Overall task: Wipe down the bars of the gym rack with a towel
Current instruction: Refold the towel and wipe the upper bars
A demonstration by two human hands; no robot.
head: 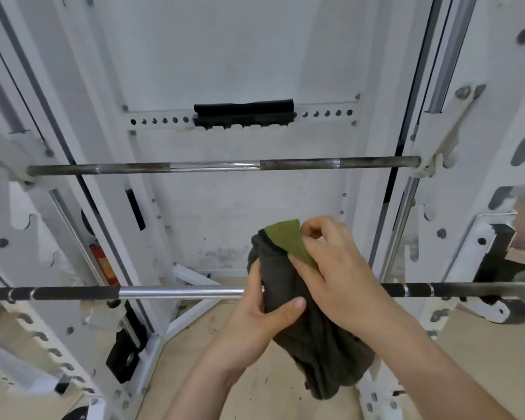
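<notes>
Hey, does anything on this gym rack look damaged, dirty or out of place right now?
Yes. The upper bar looks rust-spotted and dull on its knurled sections, unlike the shinier lower bar. The white back panel is scuffed and grimy near the floor. Both hands, left hand and right hand, hold the towel at the lower bar.

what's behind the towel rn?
The lower bar runs behind the towel, which both the left hand and right hand hold. That stretch of bar is covered; contact can't be judged.

The towel (300, 298) and both hands hide the middle of the lower bar (179, 293).
</notes>
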